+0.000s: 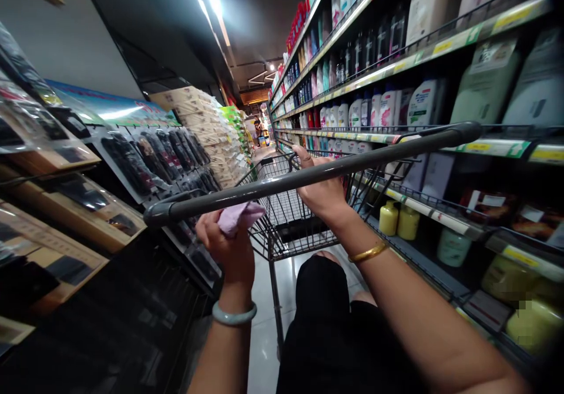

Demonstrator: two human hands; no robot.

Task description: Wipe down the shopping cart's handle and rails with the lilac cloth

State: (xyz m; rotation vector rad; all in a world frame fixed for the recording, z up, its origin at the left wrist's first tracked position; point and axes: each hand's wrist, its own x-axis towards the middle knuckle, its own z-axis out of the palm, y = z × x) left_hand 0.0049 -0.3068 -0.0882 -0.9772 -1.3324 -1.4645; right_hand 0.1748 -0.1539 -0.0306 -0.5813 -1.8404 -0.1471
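A grey metal shopping cart (282, 206) with a wire basket stands in front of me, its long dark handle (264, 189) crossing the view on a slant. Below the left part of the handle, my left hand (227, 241) is closed round a crumpled light purple cloth (240, 216), which lies close against the bar. My right hand (324, 191) reaches past the handle to the back of the basket. Its thumb side points up by the wire rim and the fingers look curled on the cart, though the handle and the hand itself hide part of them.
Shelves of shampoo bottles (423, 103) and yellow jars (388, 218) line the right side. On the left hang packaged combs or brushes (163, 153), with a display rack (198, 130) beyond. The tiled floor (262, 323) shows below; a person (259, 130) is far down the aisle.
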